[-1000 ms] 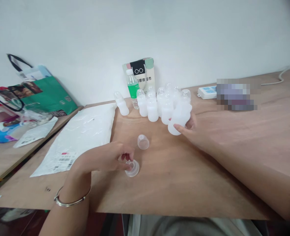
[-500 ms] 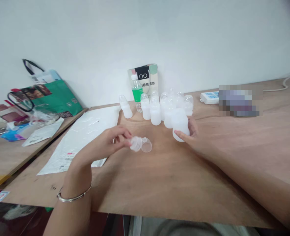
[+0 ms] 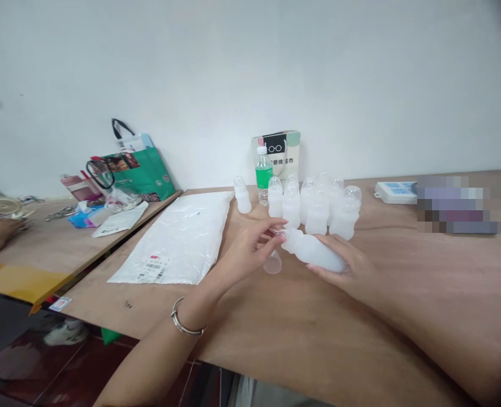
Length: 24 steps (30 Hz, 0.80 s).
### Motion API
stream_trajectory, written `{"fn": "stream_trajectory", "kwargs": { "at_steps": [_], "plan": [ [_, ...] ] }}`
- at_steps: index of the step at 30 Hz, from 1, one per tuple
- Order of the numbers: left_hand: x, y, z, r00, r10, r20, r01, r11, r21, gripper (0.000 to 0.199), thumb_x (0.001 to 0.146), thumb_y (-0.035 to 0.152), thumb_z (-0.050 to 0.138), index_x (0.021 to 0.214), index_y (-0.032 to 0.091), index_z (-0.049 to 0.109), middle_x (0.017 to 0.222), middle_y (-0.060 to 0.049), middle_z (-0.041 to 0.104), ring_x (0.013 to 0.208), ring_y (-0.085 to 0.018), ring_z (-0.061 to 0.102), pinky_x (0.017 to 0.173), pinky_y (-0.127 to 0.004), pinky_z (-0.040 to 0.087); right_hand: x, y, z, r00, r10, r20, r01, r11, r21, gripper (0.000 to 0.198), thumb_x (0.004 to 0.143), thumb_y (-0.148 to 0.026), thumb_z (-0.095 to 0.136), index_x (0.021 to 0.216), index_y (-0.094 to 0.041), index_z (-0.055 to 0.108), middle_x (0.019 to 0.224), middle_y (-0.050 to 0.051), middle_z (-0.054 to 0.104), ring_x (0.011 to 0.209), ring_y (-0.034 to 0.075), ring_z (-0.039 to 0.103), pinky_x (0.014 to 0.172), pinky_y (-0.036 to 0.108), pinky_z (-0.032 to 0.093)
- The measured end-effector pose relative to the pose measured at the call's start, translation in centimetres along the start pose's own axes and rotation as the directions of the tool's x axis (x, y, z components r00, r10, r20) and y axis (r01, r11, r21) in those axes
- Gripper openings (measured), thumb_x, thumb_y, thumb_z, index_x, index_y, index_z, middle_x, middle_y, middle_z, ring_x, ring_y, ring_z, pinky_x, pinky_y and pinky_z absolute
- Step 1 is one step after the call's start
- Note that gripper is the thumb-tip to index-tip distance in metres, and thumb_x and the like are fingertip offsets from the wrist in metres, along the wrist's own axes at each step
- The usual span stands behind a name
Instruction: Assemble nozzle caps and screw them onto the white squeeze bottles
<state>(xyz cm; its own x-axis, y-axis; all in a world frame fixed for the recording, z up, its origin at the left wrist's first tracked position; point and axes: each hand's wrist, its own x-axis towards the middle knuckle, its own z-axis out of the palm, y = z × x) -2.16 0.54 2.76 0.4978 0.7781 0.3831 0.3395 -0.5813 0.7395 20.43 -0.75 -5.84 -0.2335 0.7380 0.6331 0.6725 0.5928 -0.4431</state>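
Observation:
My right hand (image 3: 346,257) is wrapped round the body of a frosted white baby bottle (image 3: 316,251), which is tilted onto its side above the table with its neck to the left. My left hand (image 3: 257,243) pinches a white nipple collar (image 3: 286,240) at the neck of this bottle; the fingers partly hide it. Just below the left fingers a clear dome cap (image 3: 272,263) lies on the table. Behind my hands stand several capped baby bottles (image 3: 318,209) in a group, and one more capped bottle (image 3: 242,195) stands apart to the left.
A green-labelled water bottle (image 3: 264,176) and a paper bag (image 3: 293,150) stand by the wall. A white plastic mailer (image 3: 178,232) lies at left. Beyond are a green bag (image 3: 148,175) and another person's hand (image 3: 7,230). A white box (image 3: 397,193) lies at right.
The right hand has tipped the bottle from upright towards the left. My left hand has brought the nipple collar to its neck. The view has shifted left.

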Motion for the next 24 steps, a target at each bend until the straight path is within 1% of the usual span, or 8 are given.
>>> {"fn": "stream_trajectory", "kwargs": {
  "at_steps": [2,4,7,11,16,20,22,24],
  "plan": [
    [0.6,-0.2,0.0,0.998,0.004,0.069,-0.004,1.0,0.004,0.029,0.086,0.032,0.049,0.11,0.019,0.057,0.101,-0.006,0.063,0.089,-0.016,0.059,0.076,-0.029,0.05,-0.1,0.4,-0.3,0.999,-0.047,-0.022,0.046,0.998,-0.042,0.051,0.077,-0.039,0.06,0.123,-0.029,0.043,0.105,0.007,0.056,0.091,0.025,0.059,0.075,0.037,0.05],
    [1.4,-0.4,0.1,0.991,-0.009,0.135,0.006,1.0,0.02,0.027,0.086,0.035,0.047,0.1,0.017,0.062,0.089,-0.005,0.065,0.079,-0.014,0.059,0.071,-0.029,0.049,-0.1,0.6,-0.8,0.997,-0.074,-0.016,0.073,0.994,-0.081,0.049,0.078,-0.036,0.059,0.123,-0.03,0.042,0.102,0.007,0.056,0.087,0.024,0.059,0.072,0.036,0.05],
    [2.2,-0.9,0.5,0.985,-0.038,0.167,0.032,0.999,0.039,0.028,0.087,0.038,0.045,0.089,0.017,0.062,0.078,-0.002,0.062,0.072,-0.013,0.057,0.067,-0.028,0.048,-0.1,0.8,-1.3,0.996,-0.088,-0.023,0.084,0.987,-0.134,0.044,0.078,-0.035,0.059,0.12,-0.03,0.045,0.097,0.006,0.056,0.085,0.024,0.059,0.071,0.036,0.05],
    [1.9,-1.4,1.3,0.984,-0.043,0.171,0.056,0.996,-0.071,0.028,0.086,0.039,0.045,0.104,0.02,0.056,0.094,-0.003,0.063,0.085,-0.015,0.059,0.072,-0.029,0.048,0.2,0.8,-1.5,0.997,-0.059,-0.042,0.051,0.984,-0.171,0.042,0.078,-0.037,0.058,0.118,-0.029,0.047,0.094,0.005,0.056,0.082,0.024,0.059,0.07,0.037,0.05],
    [0.8,-1.6,1.3,0.993,-0.008,0.117,0.022,0.993,-0.114,0.037,0.08,0.037,0.057,0.112,0.02,0.051,0.107,-0.007,0.06,0.093,-0.017,0.059,0.081,-0.033,0.048,0.2,0.2,-1.2,1.0,-0.017,0.005,0.017,0.997,-0.079,0.047,0.076,-0.04,0.06,0.12,-0.028,0.047,0.101,0.006,0.059,0.088,0.024,0.06,0.073,0.036,0.051],
    [0.3,-0.9,0.6,0.953,0.144,0.266,-0.123,0.988,-0.092,0.038,0.08,0.03,0.059,0.117,0.028,0.051,0.139,-0.005,0.036,0.127,-0.022,0.036,0.1,-0.039,0.037,0.2,-0.1,-1.2,0.998,0.026,0.057,-0.028,0.999,0.021,0.047,0.075,-0.04,0.061,0.119,-0.028,0.05,0.108,0.006,0.061,0.097,0.025,0.059,0.08,0.039,0.051],
    [0.2,-0.7,0.6,0.97,0.152,0.189,-0.144,0.988,-0.051,0.055,0.075,0.032,0.064,0.126,0.032,0.041,0.146,-0.004,0.023,0.132,-0.023,0.028,0.102,-0.039,0.035,0.3,-0.2,-1.1,0.998,0.043,0.049,-0.046,0.998,0.043,0.049,0.075,-0.04,0.061,0.12,-0.027,0.05,0.109,0.006,0.061,0.099,0.026,0.059,0.081,0.041,0.05],
    [0.1,-0.8,0.9,0.994,0.096,0.044,-0.096,0.995,-0.006,0.07,0.072,0.037,0.067,0.132,0.032,0.03,0.141,-0.007,0.031,0.124,-0.022,0.038,0.095,-0.037,0.041,0.3,-0.2,-1.1,0.997,0.049,0.058,-0.052,0.998,0.042,0.049,0.074,-0.04,0.061,0.12,-0.026,0.05,0.108,0.007,0.062,0.097,0.026,0.059,0.079,0.041,0.051]
  ]
}}
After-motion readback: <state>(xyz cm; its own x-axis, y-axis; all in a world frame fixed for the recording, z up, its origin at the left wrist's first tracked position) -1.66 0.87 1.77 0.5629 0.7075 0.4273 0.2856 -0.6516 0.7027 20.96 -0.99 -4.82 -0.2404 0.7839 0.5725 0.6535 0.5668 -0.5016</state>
